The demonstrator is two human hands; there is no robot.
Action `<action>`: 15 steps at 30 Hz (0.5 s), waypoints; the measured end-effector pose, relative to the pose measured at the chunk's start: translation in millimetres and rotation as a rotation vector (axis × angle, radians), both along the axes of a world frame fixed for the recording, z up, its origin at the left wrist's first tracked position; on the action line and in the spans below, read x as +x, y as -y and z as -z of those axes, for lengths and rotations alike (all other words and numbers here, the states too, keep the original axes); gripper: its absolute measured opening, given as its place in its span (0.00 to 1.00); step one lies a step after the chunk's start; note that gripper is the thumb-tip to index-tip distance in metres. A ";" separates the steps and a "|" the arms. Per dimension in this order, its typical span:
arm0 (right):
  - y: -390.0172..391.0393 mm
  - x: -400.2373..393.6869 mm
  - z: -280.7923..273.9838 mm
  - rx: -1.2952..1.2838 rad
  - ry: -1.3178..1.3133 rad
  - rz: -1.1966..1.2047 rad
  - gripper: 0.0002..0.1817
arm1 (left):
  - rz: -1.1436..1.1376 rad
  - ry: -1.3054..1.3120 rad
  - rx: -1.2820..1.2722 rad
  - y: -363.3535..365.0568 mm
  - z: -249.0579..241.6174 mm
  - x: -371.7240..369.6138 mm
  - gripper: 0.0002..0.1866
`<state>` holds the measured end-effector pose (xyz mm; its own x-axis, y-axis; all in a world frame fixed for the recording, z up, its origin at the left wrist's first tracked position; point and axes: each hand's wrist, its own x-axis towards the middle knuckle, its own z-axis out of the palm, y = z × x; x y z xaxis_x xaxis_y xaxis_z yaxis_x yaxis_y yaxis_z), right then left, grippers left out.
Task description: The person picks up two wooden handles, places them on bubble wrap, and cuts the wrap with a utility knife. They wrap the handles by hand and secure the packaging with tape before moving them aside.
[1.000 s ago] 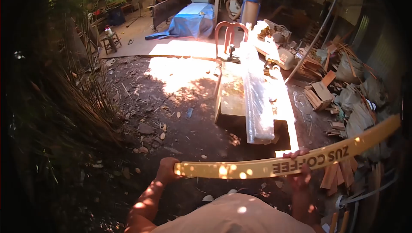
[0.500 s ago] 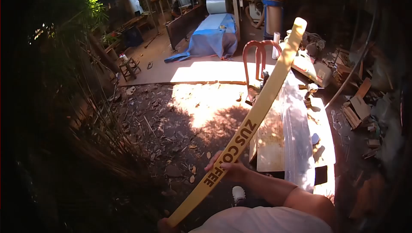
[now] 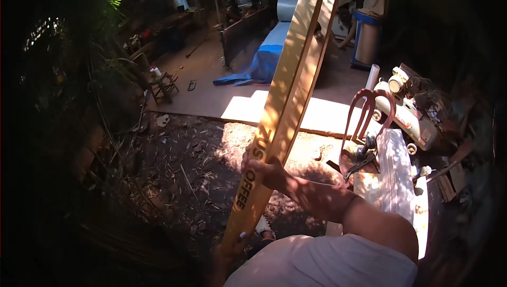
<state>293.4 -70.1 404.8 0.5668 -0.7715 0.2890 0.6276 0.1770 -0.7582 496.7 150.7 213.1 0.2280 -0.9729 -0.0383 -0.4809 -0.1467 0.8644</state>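
A long yellow-painted wooden board (image 3: pixel 280 81) lettered ZUS COFFEE slants up from the bottom centre past the top edge of the view. Beside its lettered face runs a second parallel wooden length (image 3: pixel 309 75), with a dark gap between the two near the top. My right hand (image 3: pixel 264 169) is closed around the board at the lettering, fingers on its left edge and covering part of the word. Down at the lower end, in deep shadow, my left hand (image 3: pixel 221 263) grips the board, its fingers mostly dim.
A red chair (image 3: pixel 364 112) stands to the right, by a bench with a plastic-wrapped piece (image 3: pixel 395 170) and a tank-like compressor (image 3: pixel 409 120). A blue sheet (image 3: pixel 253 67) lies ahead on the paved floor. A small stool (image 3: pixel 162 86) and plants stand left. Leaf litter covers the ground.
The board has swung more upright and turned, so its second length now shows. My right hand has moved up and slightly left with it. The view has shifted, with the chair further right.
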 end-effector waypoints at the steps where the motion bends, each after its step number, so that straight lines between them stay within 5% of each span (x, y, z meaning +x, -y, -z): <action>1: 31.3 12.7 -3.3 -0.030 -0.021 0.088 0.17 | 0.065 -0.076 -0.015 66.8 -7.5 -0.1 0.26; 2: 60.5 23.3 -3.2 -0.010 -0.025 0.095 0.17 | 0.122 -0.156 0.000 83.1 10.8 18.0 0.27; 3: 92.7 29.4 -4.6 -0.093 -0.156 0.126 0.14 | 0.146 -0.271 -0.173 140.2 -24.6 -1.2 0.24; 5: 151.4 47.8 -12.7 -0.213 -0.258 0.283 0.08 | 0.077 -0.280 -0.282 251.3 -7.6 -9.4 0.33; 7: 206.0 61.6 -29.9 -0.285 -0.350 0.328 0.10 | 0.108 -0.202 -0.208 347.1 -57.9 -16.0 0.36; 8: 239.2 64.2 -40.3 -0.374 -0.454 0.373 0.12 | 0.075 -0.035 -0.385 385.1 -105.8 -26.1 0.34; 10: 312.2 71.7 -56.4 -0.465 -0.579 0.357 0.31 | 0.096 -0.217 -0.440 460.9 -135.2 -32.7 0.23; 12: 388.8 77.9 -71.9 -0.861 -0.554 0.585 0.44 | 0.143 -0.300 -0.455 545.7 -126.9 -29.1 0.19; 14: 429.4 55.0 -110.9 -0.958 -0.659 0.576 0.49 | 0.234 -0.536 -0.522 625.0 -132.8 -35.6 0.17; 15: 437.6 33.5 -141.5 -1.127 -0.609 0.708 0.43 | 0.223 -0.588 -0.543 657.0 -141.2 -40.8 0.16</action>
